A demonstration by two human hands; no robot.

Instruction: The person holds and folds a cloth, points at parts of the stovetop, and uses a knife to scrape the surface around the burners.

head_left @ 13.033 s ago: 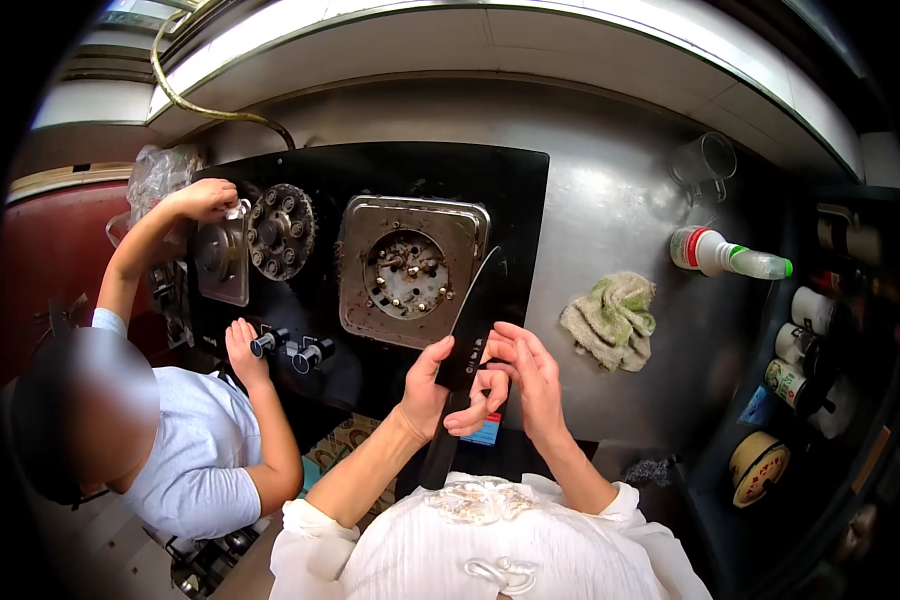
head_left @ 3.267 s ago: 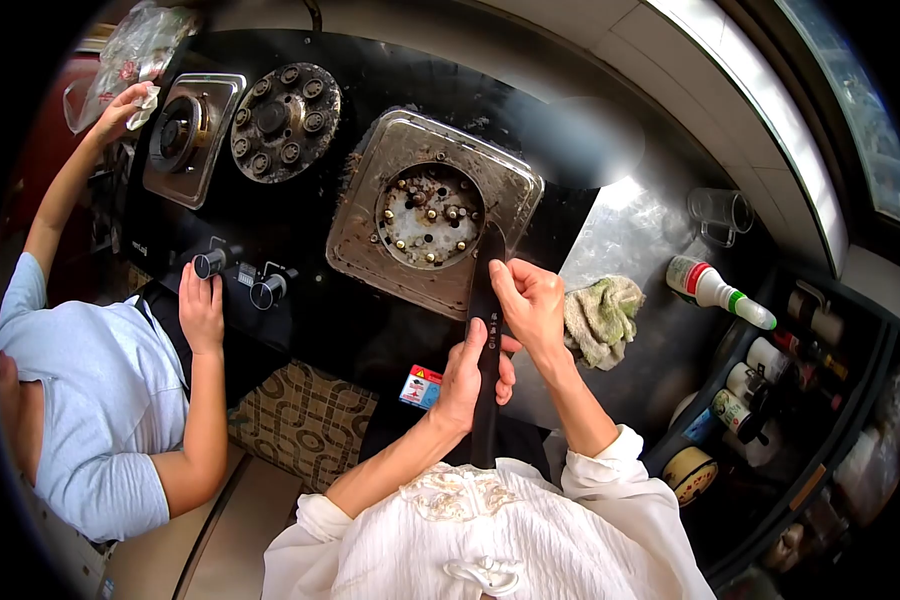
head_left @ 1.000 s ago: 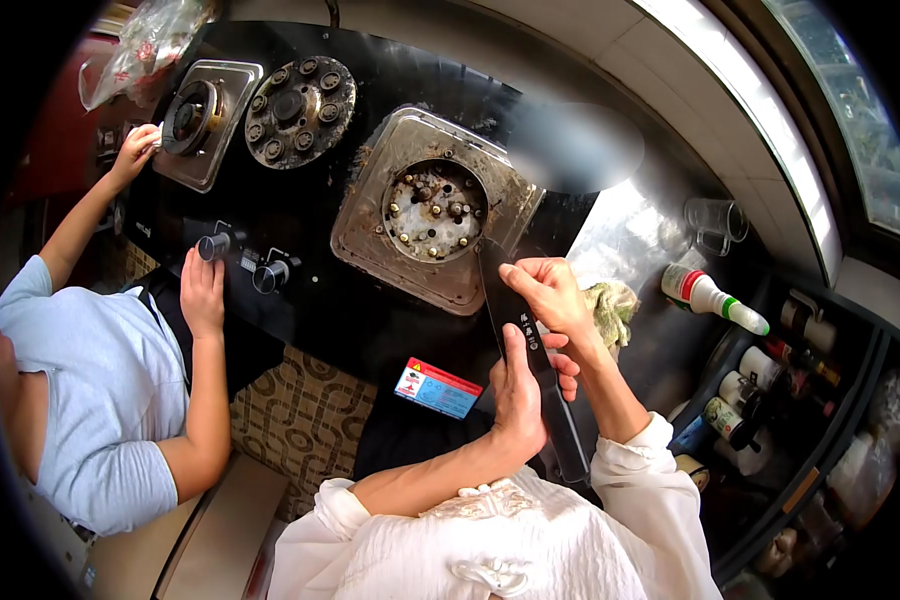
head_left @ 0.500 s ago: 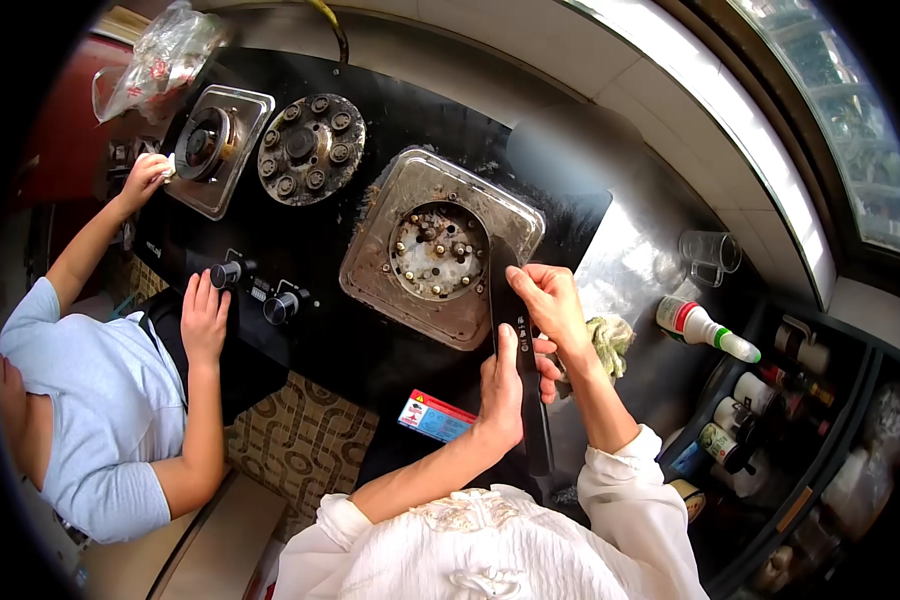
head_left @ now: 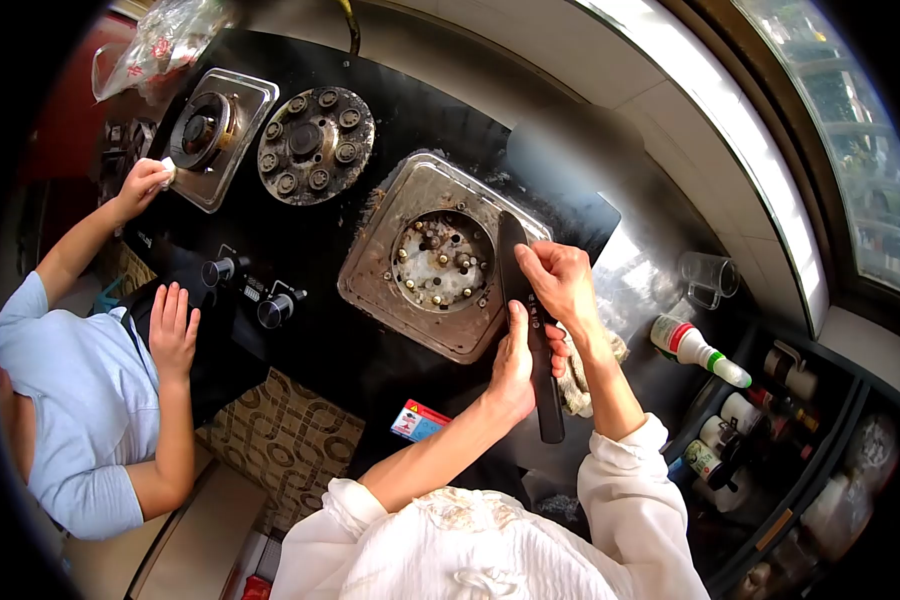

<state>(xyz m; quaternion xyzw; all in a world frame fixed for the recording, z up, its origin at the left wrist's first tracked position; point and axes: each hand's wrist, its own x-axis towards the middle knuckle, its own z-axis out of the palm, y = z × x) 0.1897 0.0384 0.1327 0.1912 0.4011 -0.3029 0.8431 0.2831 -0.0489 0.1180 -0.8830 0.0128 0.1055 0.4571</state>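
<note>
My left hand (head_left: pixel 515 368) is wrapped round a black knife (head_left: pixel 540 350) with pale lettering on it. Its rounded end points up over the right rim of the square metal burner tray (head_left: pixel 370 268), and its other end points down toward me. The fingers of my right hand (head_left: pixel 560 283) are closed against the knife's upper part. Inside the tray's round opening sit several small brass-coloured fittings (head_left: pixel 438 262). Behind my right wrist lies a crumpled, dirty cloth (head_left: pixel 575 388), partly hidden.
A person (head_left: pixel 80 410) at the left wipes near the other burner (head_left: pixel 205 130) with a white cloth. A round burner plate (head_left: pixel 315 147) lies on the black stove top. A white bottle (head_left: pixel 698 350), a glass mug (head_left: pixel 708 278) and a bottle rack (head_left: pixel 735 440) stand right.
My hands and the knife have shifted slightly right and up, the knife still held. The other person's lower hand has moved away from the stove knob.
</note>
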